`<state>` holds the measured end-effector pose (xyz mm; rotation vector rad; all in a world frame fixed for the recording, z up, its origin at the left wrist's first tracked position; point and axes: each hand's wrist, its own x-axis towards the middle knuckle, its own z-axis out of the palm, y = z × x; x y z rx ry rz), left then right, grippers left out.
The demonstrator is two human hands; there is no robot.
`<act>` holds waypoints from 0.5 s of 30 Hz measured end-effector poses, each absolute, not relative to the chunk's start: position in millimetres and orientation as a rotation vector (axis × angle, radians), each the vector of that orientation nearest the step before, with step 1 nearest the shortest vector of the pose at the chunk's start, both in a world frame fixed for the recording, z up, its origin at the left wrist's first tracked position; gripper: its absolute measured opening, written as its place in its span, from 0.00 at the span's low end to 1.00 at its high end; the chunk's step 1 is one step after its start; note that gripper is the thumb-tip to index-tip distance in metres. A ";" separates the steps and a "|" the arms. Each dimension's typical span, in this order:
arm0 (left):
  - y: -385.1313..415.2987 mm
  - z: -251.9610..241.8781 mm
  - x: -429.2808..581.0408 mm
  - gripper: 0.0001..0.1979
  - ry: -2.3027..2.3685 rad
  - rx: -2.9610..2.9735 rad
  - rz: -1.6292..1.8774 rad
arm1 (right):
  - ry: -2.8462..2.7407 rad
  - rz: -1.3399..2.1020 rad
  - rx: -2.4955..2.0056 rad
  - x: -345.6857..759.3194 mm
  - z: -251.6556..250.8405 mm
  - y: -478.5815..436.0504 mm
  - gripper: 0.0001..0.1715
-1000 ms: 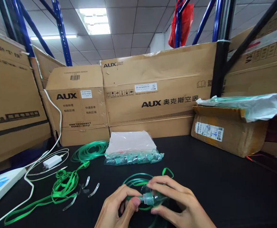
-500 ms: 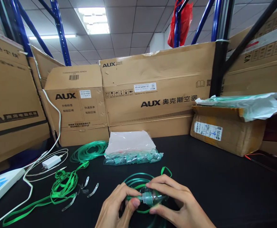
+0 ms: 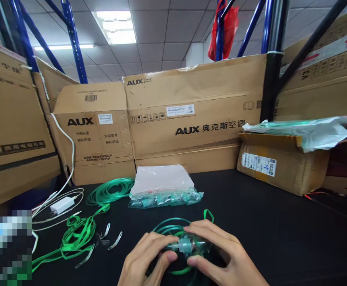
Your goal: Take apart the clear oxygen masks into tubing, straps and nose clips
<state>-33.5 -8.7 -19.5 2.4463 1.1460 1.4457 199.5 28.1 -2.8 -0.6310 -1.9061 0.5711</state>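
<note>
Both hands meet low in the middle over a black table (image 3: 265, 222). My right hand (image 3: 221, 254) grips a clear green plastic mask with a connector (image 3: 188, 245) at its front. My left hand (image 3: 145, 260) pinches the thin tube end at that connector. A coil of green tubing (image 3: 169, 228) lies just behind the hands, with a green strap loop (image 3: 208, 215) beside it.
Green elastic straps (image 3: 78, 236) and small metal clips (image 3: 110, 236) lie at left. Further back are more coiled green tubing (image 3: 110, 190), a clear bag of green parts (image 3: 164, 190), a white charger (image 3: 62, 204) with cables. Cardboard boxes (image 3: 191, 119) wall the back; an open box (image 3: 283, 167) sits right.
My left hand's fingers have shifted slightly on the tube end at the connector. The view has drifted a little to the right; nothing else moved.
</note>
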 end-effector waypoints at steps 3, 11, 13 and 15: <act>-7.9 -15.8 -39.0 0.16 1.077 2.597 1.453 | -1.898 0.514 -0.602 201.0 -4.9 27.1 0.25; -12.5 -8.2 -35.5 0.12 1.071 2.624 1.572 | -1.862 0.441 -0.619 203.1 -4.5 24.5 0.19; -12.8 -9.7 -33.7 0.12 1.056 2.632 1.586 | -1.864 0.467 -0.645 202.7 -2.4 23.0 0.18; -12.6 -13.5 -30.5 0.10 1.050 2.598 1.630 | -1.875 0.501 -0.650 202.1 -1.3 22.7 0.17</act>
